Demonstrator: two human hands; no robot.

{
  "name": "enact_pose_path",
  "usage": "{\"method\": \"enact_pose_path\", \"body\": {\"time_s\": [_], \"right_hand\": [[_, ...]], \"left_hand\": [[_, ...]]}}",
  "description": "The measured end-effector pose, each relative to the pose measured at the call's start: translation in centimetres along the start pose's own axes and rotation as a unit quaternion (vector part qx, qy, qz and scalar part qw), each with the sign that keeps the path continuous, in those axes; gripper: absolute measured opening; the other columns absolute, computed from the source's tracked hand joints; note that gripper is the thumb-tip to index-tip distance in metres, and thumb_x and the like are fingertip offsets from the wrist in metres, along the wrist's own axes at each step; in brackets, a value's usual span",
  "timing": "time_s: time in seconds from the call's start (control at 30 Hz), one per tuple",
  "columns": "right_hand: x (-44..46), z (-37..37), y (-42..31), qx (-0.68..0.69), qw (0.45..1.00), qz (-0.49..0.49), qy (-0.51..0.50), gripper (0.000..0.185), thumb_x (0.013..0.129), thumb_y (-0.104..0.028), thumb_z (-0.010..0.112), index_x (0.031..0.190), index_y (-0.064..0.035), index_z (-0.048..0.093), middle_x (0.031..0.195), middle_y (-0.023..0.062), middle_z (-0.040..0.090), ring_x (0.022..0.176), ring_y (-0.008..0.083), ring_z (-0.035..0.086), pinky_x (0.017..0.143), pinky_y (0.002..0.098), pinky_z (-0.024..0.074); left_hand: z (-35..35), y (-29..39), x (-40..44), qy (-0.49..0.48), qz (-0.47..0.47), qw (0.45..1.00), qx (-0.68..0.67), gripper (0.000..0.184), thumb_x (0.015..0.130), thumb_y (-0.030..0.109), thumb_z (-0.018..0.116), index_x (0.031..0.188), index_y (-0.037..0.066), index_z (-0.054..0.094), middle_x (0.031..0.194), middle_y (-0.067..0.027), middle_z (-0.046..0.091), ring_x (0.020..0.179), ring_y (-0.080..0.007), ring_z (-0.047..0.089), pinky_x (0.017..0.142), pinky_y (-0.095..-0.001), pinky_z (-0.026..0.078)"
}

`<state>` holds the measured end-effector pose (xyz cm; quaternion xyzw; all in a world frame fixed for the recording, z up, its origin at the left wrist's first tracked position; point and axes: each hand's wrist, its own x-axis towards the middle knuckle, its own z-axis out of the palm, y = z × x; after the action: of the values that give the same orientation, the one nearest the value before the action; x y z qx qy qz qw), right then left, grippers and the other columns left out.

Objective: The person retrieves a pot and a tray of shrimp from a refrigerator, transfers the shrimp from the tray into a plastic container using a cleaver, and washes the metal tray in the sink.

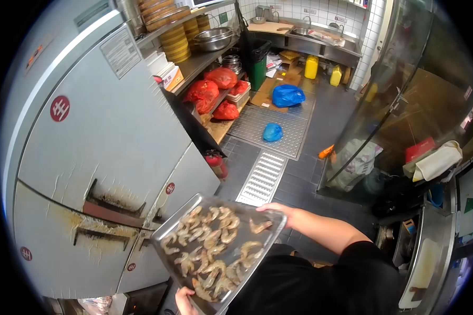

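Black shirt (310,286): nearest the lens, along the bottom, just beside the tray's near edge.
Right hand (283,211): closed around the far right corner of the rim; the underside of the grip is hidden.
Left hand (184,301): pinched on the near left corner, thumb along the edge; the frame cuts off the rest.
Metal tray (246,234): held between both hands in front of the body, set aslant in view; whether it is truly level I cannot tell.
Raw shrimp (212,240): spread loosely in the tray, densest in the middle and left; one lies apart by the right hand.
Spill risk: a dip at either corner could send them sliding, since they look wet and the walls look shallow.
Grip risk: only two opposite corners seem held, so a damp finger slipping could let the tray twist.
Right arm (326,231): bare below a short sleeve, reaching forward and across, elbow bent.
Left arm: out of frame beyond the hand.
Refrigerator (105,131): tall, grey, beside the tray's left edge; its worn handles (110,212) might catch a swinging corner.
Floor drain grate (261,178): beyond the tray; an uneven step there could jolt the load.
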<state>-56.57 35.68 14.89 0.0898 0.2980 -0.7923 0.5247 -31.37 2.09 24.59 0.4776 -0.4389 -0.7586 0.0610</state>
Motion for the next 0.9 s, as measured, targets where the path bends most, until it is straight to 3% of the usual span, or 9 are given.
{"method": "enact_pose_path", "body": {"time_s": [0.07, 0.13, 0.3, 0.4, 0.6, 0.7, 0.8, 0.87, 0.9], "right_hand": [[-2.3, -2.8, -3.5, 0.0, 1.0, 0.025, 0.001, 0.037, 0.091, -0.026, 0.065, 0.12, -0.0025, 0.064, 0.108, 0.0105, 0.07, 0.087, 0.0201, 0.067, 0.067, 0.0281, 0.0543], [-3.9, -6.4, -5.9, 0.009, 0.999, -0.014, 0.046, 0.036, 0.09, -0.026, 0.065, 0.118, -0.0025, 0.065, 0.107, 0.0103, 0.071, 0.087, 0.0211, 0.067, 0.073, 0.0337, 0.0561], [-11.0, -10.0, -11.1, 0.046, 0.989, -0.089, 0.11, 0.047, 0.086, -0.019, 0.061, 0.127, 0.0024, 0.059, 0.108, 0.0193, 0.069, 0.093, 0.0323, 0.069, 0.087, 0.0459, 0.057], [-14.3, -9.4, -12.3, 0.058, 0.974, -0.142, 0.166, 0.052, 0.081, -0.019, 0.06, 0.127, 0.0035, 0.058, 0.108, 0.0212, 0.068, 0.093, 0.0341, 0.069, 0.088, 0.0467, 0.0565], [-14.5, -11.3, -14.6, 0.084, 0.931, -0.284, 0.213, 0.055, 0.072, -0.014, 0.059, 0.123, 0.0057, 0.059, 0.104, 0.0207, 0.067, 0.089, 0.0343, 0.068, 0.083, 0.0442, 0.0571], [-13.4, -11.6, -17.5, 0.085, 0.905, -0.338, 0.245, 0.065, 0.07, -0.015, 0.056, 0.131, 0.0068, 0.054, 0.11, 0.0236, 0.066, 0.095, 0.0376, 0.068, 0.089, 0.0435, 0.0565], [-12.0, -13.4, -20.9, 0.099, 0.874, -0.379, 0.287, 0.056, 0.069, -0.014, 0.056, 0.121, 0.0069, 0.059, 0.105, 0.0218, 0.067, 0.092, 0.0359, 0.068, 0.085, 0.0421, 0.057], [-11.1, -10.5, -24.1, 0.123, 0.834, -0.412, 0.346, 0.043, 0.069, -0.014, 0.057, 0.107, 0.0045, 0.064, 0.093, 0.016, 0.067, 0.082, 0.0311, 0.067, 0.076, 0.0375, 0.0564], [-10.3, -11.9, -25.1, 0.124, 0.825, -0.424, 0.352, 0.044, 0.069, -0.014, 0.058, 0.109, 0.0039, 0.063, 0.094, 0.0151, 0.067, 0.083, 0.0304, 0.066, 0.076, 0.037, 0.0559]], "left_hand": [[3.3, 0.3, 2.9, -0.058, 0.04, 0.997, 0.039, 0.015, 0.064, 0.004, 0.056, 0.079, 0.004, 0.056, 0.073, -0.0057, 0.056, 0.069, -0.0208, 0.055, 0.068, -0.0321, 0.045], [5.8, 0.5, 7.0, -0.107, 0.044, 0.99, 0.078, 0.043, 0.062, -0.001, 0.051, 0.104, -0.003, 0.058, 0.091, -0.012, 0.063, 0.084, -0.0292, 0.063, 0.079, -0.0366, 0.053], [19.5, 2.8, 7.1, -0.2, 0.034, 0.973, 0.111, 0.049, 0.061, -0.003, 0.05, 0.109, -0.003, 0.059, 0.094, -0.0139, 0.063, 0.084, -0.0295, 0.064, 0.076, -0.0348, 0.054], [25.0, 3.7, 10.0, -0.253, 0.029, 0.96, 0.115, 0.047, 0.06, -0.002, 0.051, 0.106, -0.003, 0.06, 0.089, -0.0121, 0.062, 0.075, -0.0263, 0.062, 0.068, -0.0339, 0.054], [36.4, 7.4, 17.2, -0.347, 0.002, 0.915, 0.208, 0.047, 0.06, 0.002, 0.054, 0.107, -0.002, 0.06, 0.084, -0.0115, 0.061, 0.07, -0.0238, 0.06, 0.066, -0.0342, 0.055], [43.3, 8.4, 21.8, -0.392, -0.039, 0.897, 0.202, 0.049, 0.061, 0.003, 0.055, 0.109, -0.002, 0.06, 0.085, -0.0119, 0.061, 0.071, -0.0241, 0.061, 0.068, -0.035, 0.056], [51.5, 10.5, 24.0, -0.456, -0.113, 0.862, 0.192, 0.047, 0.068, 0.003, 0.058, 0.115, -0.001, 0.061, 0.093, -0.0148, 0.066, 0.076, -0.0263, 0.065, 0.074, -0.0376, 0.057], [56.7, 11.1, 27.3, -0.449, -0.097, 0.865, 0.202, 0.043, 0.078, 0.009, 0.062, 0.12, 0.001, 0.061, 0.101, -0.0151, 0.068, 0.086, -0.0265, 0.067, 0.076, -0.0388, 0.058], [59.6, 10.4, 31.2, -0.383, -0.002, 0.893, 0.236, 0.055, 0.084, 0.026, 0.066, 0.133, 0.004, 0.058, 0.123, -0.0154, 0.062, 0.098, -0.0301, 0.066, 0.088, -0.0448, 0.054]]}}
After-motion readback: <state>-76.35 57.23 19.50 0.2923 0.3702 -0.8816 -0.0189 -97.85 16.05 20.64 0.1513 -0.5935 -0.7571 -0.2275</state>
